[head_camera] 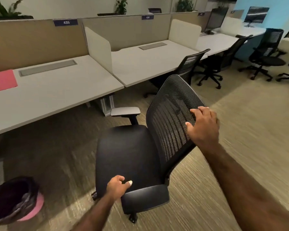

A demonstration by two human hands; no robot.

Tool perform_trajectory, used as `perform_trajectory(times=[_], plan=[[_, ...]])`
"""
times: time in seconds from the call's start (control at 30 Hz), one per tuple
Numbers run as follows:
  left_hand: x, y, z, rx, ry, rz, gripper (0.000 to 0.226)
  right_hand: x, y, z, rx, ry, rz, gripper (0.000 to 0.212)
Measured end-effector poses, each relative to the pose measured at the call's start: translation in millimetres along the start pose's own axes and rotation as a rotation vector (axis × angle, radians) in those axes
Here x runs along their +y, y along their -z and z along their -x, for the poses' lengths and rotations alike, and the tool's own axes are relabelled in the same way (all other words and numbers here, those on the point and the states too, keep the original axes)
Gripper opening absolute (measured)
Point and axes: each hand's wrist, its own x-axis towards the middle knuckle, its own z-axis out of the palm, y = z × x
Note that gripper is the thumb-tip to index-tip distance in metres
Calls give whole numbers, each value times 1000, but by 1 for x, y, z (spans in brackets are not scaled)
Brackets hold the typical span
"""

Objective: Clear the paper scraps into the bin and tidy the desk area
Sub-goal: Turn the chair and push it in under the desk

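A black office chair (128, 154) with a mesh back stands on the carpet in front of the grey desk (57, 92). My right hand (203, 126) grips the right edge of the chair's mesh back. My left hand (118, 187) holds the front of the near armrest (145, 197). A pink bin (15, 200) with a black liner stands on the floor at the lower left. A pink folder (2, 80) lies on the desk at the far left. No paper scraps show on the desk or floor.
White divider panels (98, 49) separate the desks. More black chairs (190, 64) are tucked along the row to the right, and one chair (269, 52) stands out in the aisle. Monitors (215, 20) sit at the far right. Open carpet lies to my right.
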Motion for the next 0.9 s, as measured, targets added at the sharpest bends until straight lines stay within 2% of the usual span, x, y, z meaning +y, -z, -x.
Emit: perform_trajectory(times=[0.13, 0.27, 0.4, 0.53, 0.63, 0.77, 0.83, 0.9], plan=[[-10, -13, -2, -86, 50, -77, 56, 11, 5, -11, -91, -121, 126, 74], [-18, -22, -3, -143, 60, -125, 38, 12, 0, -14, -160, -180, 153, 78], [-23, -23, -6, -196, 65, -143, 60, 8, -5, -17, -149, -192, 164, 80], [-28, -22, -11, -236, 68, -130, 60, 2, -8, -16, -124, -185, 179, 82], [-32, -23, -16, -270, 69, -137, 52, -5, -10, -18, -113, -175, 192, 80], [-33, -24, -19, -294, 37, -176, 16, -14, -11, -17, -91, -170, 217, 77], [-33, -22, -19, -287, 45, -203, 10, -17, -10, -16, -90, -170, 219, 77], [-35, -19, -20, -275, 56, -222, 21, -20, -9, -15, -99, -170, 215, 77]])
